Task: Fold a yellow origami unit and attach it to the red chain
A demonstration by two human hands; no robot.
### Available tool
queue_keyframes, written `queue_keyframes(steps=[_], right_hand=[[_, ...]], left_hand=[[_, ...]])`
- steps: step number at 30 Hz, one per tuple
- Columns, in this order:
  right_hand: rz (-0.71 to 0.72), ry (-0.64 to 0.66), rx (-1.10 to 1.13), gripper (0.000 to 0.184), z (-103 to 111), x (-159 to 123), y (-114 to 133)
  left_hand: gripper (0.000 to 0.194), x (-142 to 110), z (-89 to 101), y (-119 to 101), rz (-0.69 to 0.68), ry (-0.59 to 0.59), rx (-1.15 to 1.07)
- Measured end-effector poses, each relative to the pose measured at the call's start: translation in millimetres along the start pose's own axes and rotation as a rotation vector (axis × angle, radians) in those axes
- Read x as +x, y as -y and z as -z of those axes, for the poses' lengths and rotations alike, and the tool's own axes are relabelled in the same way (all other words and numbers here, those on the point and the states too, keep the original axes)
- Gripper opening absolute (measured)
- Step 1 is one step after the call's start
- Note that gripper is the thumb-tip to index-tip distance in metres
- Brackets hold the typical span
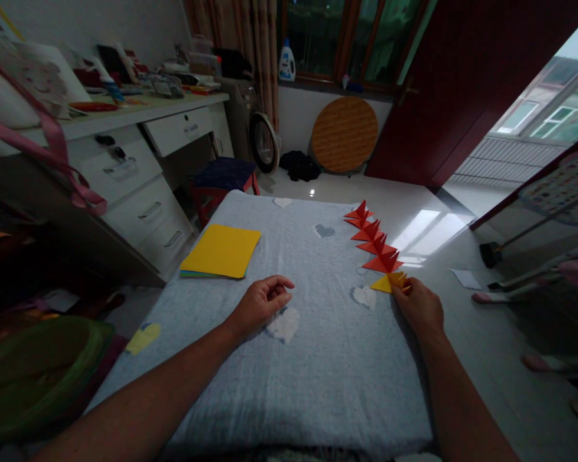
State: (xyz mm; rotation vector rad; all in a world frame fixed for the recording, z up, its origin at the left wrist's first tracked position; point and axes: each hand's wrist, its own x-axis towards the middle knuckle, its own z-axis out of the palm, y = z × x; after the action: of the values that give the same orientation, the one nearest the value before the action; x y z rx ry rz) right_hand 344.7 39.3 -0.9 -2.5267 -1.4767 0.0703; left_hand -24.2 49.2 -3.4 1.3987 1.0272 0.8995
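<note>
At the table's right edge, my right hand (420,307) pinches a small folded yellow paper piece (384,283), which rests on the cloth. Directly beyond it runs a row of several red folded paper pieces (381,256) with pointed tips standing up. My left hand (264,298) hovers over or rests on the middle of the cloth, fingers loosely curled and apart, holding nothing. A stack of square paper (224,250), yellow on top with green and blue edges below, lies beyond it to the left.
A pale blue cloth with heart prints (318,359) covers the table. Left stand a white desk (125,173) with drawers and a green basket (43,372). A stool (226,172), an open front-loading washer (264,142) and a round wooden board (345,133) are farther back.
</note>
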Motion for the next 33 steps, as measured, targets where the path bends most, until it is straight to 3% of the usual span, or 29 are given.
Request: queue_keyframes(steps=[3, 6, 10, 14, 17, 21, 24, 26, 30, 33], right_hand=[[0.03, 0.036, 0.12, 0.038, 9, -1, -9], [0.001, 0.065, 0.127, 0.026, 26, -5, -16], [0.144, 0.215, 0.045, 0.025, 49, -19, -11], [0.413, 0.421, 0.109, 0.024, 59, -44, 18], [0.51, 0.54, 0.117, 0.018, 60, -62, 49], [0.676, 0.597, 0.125, 0.023, 60, -78, 86], [0.765, 0.575, 0.113, 0.022, 53, -80, 109], [0.806, 0.581, 0.171, 0.017, 42, -78, 122], [0.767, 0.466, 0.364, 0.013, 9, -75, 137], [0.798, 0.369, 0.411, 0.011, -12, -75, 137]], left_hand=[[0.027, 0, 0.5, 0, 0.001, 0.0, -0.003], [0.027, 0, 1.0, 2, -0.006, 0.003, 0.007], [0.026, -1, 0.9, 3, -0.015, -0.005, 0.028], [0.023, -2, 3.6, 1, -0.087, -0.104, 0.157], [0.018, 1, 11.9, -4, -0.226, -0.247, 0.395], [0.014, 10, 30.5, -10, -0.39, -0.452, 0.765], [0.022, 16, 44.8, -10, -0.316, -0.619, 0.979], [0.032, 19, 52.8, -7, -0.206, -0.66, 1.075], [0.045, 24, 63.1, 3, 0.005, -0.639, 1.136], [0.048, 26, 65.7, 5, 0.084, -0.62, 1.121]])
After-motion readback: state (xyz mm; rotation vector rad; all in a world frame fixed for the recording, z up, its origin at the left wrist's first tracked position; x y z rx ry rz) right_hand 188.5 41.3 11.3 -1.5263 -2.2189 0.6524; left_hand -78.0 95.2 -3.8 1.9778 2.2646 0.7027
